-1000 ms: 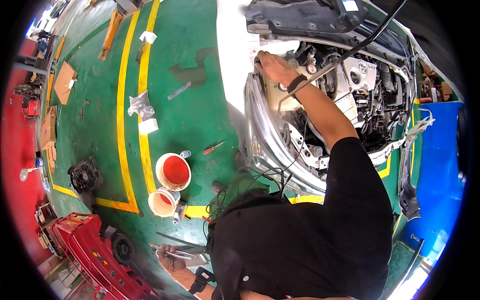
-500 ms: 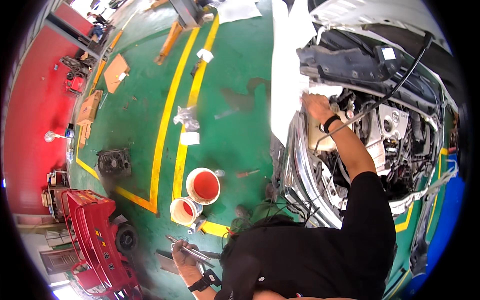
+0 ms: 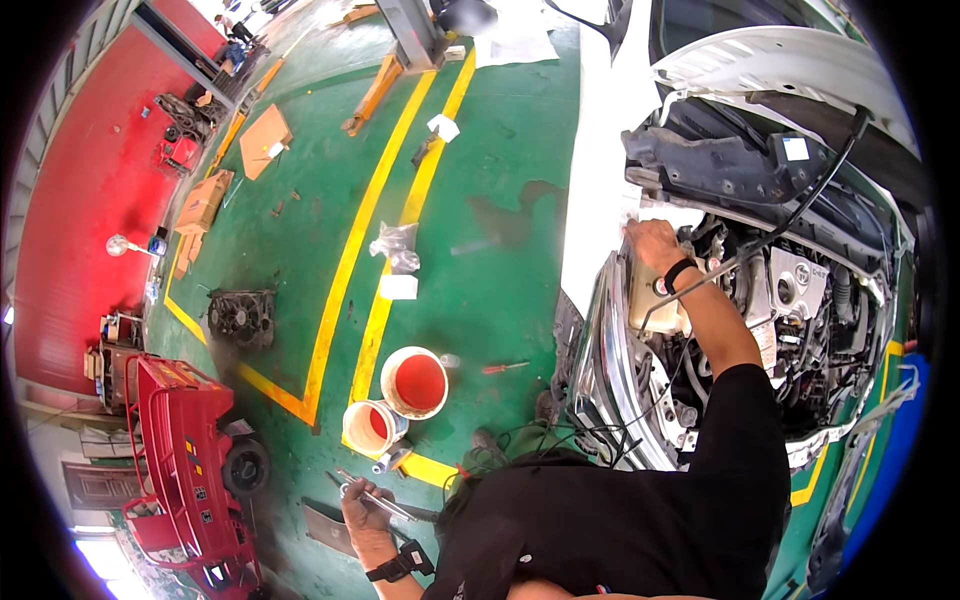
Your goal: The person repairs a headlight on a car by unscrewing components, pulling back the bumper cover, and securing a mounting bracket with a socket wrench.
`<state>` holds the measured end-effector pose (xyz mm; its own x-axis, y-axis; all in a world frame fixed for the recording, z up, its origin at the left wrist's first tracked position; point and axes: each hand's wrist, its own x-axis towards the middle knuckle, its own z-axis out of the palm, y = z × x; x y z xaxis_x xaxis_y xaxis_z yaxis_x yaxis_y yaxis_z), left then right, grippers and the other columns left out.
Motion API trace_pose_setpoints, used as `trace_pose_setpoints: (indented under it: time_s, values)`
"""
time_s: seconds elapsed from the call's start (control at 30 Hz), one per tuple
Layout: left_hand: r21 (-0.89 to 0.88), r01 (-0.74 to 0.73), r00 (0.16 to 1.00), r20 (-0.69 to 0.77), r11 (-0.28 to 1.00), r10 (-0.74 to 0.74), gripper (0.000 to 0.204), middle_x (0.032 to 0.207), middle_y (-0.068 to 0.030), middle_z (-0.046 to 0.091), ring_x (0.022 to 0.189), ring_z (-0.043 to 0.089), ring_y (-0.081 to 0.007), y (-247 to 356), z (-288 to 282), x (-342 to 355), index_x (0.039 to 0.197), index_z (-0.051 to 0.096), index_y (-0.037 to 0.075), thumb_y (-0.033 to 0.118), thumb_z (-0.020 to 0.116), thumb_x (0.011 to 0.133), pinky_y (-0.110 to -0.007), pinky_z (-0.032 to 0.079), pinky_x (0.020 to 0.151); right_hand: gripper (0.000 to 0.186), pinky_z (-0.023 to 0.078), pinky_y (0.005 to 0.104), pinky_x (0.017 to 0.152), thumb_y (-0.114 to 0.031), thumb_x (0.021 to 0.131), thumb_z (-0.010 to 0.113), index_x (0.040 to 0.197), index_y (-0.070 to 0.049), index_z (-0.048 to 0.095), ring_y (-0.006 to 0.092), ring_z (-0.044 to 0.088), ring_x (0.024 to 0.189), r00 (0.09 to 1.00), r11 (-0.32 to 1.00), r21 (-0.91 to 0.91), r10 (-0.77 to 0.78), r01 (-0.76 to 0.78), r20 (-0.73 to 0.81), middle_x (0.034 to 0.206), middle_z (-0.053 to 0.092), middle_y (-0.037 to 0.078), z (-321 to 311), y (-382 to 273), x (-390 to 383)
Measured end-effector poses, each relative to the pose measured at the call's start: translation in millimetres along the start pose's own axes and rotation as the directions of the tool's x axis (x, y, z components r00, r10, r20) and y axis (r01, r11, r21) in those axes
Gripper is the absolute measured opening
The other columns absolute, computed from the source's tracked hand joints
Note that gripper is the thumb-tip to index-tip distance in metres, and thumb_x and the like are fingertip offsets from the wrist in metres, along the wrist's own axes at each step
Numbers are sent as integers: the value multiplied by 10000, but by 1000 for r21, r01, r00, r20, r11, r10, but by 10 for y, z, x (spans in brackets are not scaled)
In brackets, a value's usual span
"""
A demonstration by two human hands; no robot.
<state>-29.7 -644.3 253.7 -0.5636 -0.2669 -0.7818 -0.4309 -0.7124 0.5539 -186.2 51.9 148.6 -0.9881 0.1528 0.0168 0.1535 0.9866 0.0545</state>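
Observation:
My right hand (image 3: pixel 654 245) reaches over the front corner of the white car, its fingers bent against the inner edge of the fender (image 3: pixel 596 180). Whatever those fingertips grip is too small to make out. Just below the hand sits a yellowish plastic tank (image 3: pixel 655 300) in the engine bay. Low on my left side, away from the car, my left hand (image 3: pixel 364 512) is closed around slim, shiny metal hand tools (image 3: pixel 385 500). Their exact kind does not show.
The raised hood (image 3: pixel 790 65) is held by a dark prop rod (image 3: pixel 815 190). Two buckets (image 3: pixel 437 408) with red insides and a screwdriver (image 3: pixel 505 367) are on the green floor. A radiator with fan (image 3: pixel 242 318) lies farther left, near a red three-wheeled vehicle (image 3: pixel 190 460).
The whole view has shifted, so the floor items and car appear farther right. Both hands keep about the same places, the left still around the metal tools.

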Motion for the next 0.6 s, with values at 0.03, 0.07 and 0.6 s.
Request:
trace_pose_setpoints:
  time_s: [0.03,0.07,0.6]
  values:
    - [-17,-1,1000,2,1000,1,94,651,-27,559,534,542,-172,-3,31,-20,776,553,78,51,635,815,-324,495,584,362,530,444,761,-350,989,482,919,-60,686,315,701,809,1000,999,24,29,-29,-5,830,718,152,1,0,5]
    - [-36,-1,1000,1,999,1,91,657,-37,558,541,540,-173,-10,49,-37,812,551,73,23,627,814,-315,492,571,378,530,448,761,-363,989,478,903,-65,694,315,702,812,998,997,47,55,-55,-7,831,719,153,4,-4,6]
    - [24,0,999,-35,1000,1,86,630,-25,562,499,529,-168,-44,175,-17,758,551,77,59,621,805,-322,492,559,411,529,461,744,-373,989,450,879,-61,693,346,691,813,999,996,85,28,-26,-21,849,713,182,134,40,55]
